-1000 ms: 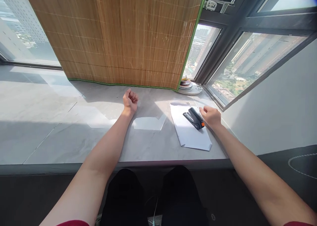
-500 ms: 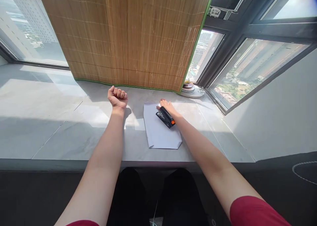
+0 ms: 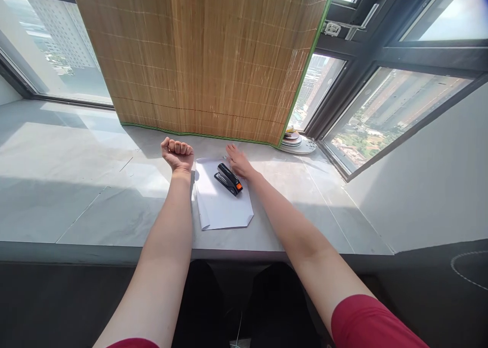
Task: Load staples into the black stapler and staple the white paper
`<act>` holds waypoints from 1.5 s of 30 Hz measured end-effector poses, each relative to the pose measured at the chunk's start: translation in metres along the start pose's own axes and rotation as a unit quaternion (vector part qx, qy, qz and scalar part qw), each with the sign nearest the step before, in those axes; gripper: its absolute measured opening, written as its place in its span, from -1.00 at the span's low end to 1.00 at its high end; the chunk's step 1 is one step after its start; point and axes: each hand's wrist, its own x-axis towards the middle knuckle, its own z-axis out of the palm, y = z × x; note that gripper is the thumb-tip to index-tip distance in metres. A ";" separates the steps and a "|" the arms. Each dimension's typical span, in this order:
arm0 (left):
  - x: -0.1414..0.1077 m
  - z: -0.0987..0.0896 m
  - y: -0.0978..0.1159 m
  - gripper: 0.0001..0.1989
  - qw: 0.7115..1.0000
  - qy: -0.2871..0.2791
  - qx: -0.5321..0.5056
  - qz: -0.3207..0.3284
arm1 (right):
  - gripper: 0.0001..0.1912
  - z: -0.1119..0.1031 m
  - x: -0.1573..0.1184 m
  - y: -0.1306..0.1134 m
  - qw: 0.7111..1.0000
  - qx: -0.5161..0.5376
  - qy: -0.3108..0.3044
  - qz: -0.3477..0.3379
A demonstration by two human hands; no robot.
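Observation:
My left hand (image 3: pixel 178 153) is closed in a fist above the pale ledge, just left of the paper; nothing shows between its curled fingers. Several white sheets of paper (image 3: pixel 224 211) lie in a stack, with the lower left corner curled and the lower right corner folded. On top rests a black stapler (image 3: pixel 227 179) with an orange patch at its near end. My right hand (image 3: pixel 239 162) is open, fingers stretched forward and slightly blurred, along the stack's far right edge beside the stapler. A tiny light thing by its fingertips is too small to name.
A bamboo blind (image 3: pixel 198 58) with green edging hangs over the far side of the ledge (image 3: pixel 95 221). Stacked plates (image 3: pixel 301 144) stand by the window corner. Dark window frames (image 3: pixel 366 68) and a white wall (image 3: pixel 427 185) bound the right side.
The paper and the stapler on it have slid left toward my left fist. My right hand has moved left with them. My left hand stays a fist.

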 end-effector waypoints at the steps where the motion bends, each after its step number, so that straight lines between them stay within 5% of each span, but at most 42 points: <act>1: 0.000 0.000 -0.001 -0.38 1.000 0.003 0.008 -0.002 | -0.43 -0.011 -0.008 0.012 0.999 0.003 0.035 0.020; 6: 0.000 0.002 -0.008 -0.34 1.000 0.003 0.012 -0.019 | -0.37 -0.050 -0.073 0.095 0.974 -0.041 0.108 0.193; 11: -0.001 0.002 -0.011 -0.36 1.000 -0.012 -0.005 -0.023 | -0.53 -0.046 -0.115 0.135 0.946 -0.103 0.083 0.295; 15: -0.001 0.003 -0.013 -0.37 0.999 -0.006 0.014 -0.029 | -0.45 -0.032 -0.100 0.097 0.976 -0.049 0.083 0.196; 18: 0.000 0.003 -0.015 -0.39 0.999 0.001 0.029 -0.040 | -0.50 -0.015 -0.084 0.048 0.999 0.040 0.025 0.009; 21: 0.000 0.003 -0.018 -0.39 0.999 -0.003 0.020 -0.043 | -0.40 0.001 -0.079 0.016 0.972 0.129 -0.087 -0.176; 23: 0.000 0.003 -0.020 -0.38 0.999 -0.010 0.015 -0.051 | -0.38 0.005 -0.083 0.012 0.961 0.146 -0.119 -0.203; 26: -0.002 0.007 -0.025 -0.36 0.996 -0.016 0.030 -0.083 | -0.38 -0.002 -0.095 0.030 0.961 0.153 -0.122 -0.197; 32: -0.013 0.023 -0.049 -0.34 0.984 -0.043 0.090 -0.150 | -0.42 -0.048 -0.128 0.104 0.961 0.164 -0.143 -0.173; 38: -0.027 0.026 -0.083 -0.38 0.950 -0.144 0.218 -0.173 | -0.46 -0.072 -0.154 0.139 0.960 0.177 -0.150 -0.157; 41: -0.036 0.027 -0.094 -0.41 0.919 -0.200 0.308 -0.143 | -0.56 -0.074 -0.157 0.142 0.959 0.223 -0.119 -0.129; 45: -0.044 0.031 -0.100 -0.59 0.851 -0.291 0.428 -0.089 | -0.63 -0.077 -0.154 0.163 0.951 0.287 0.118 -0.009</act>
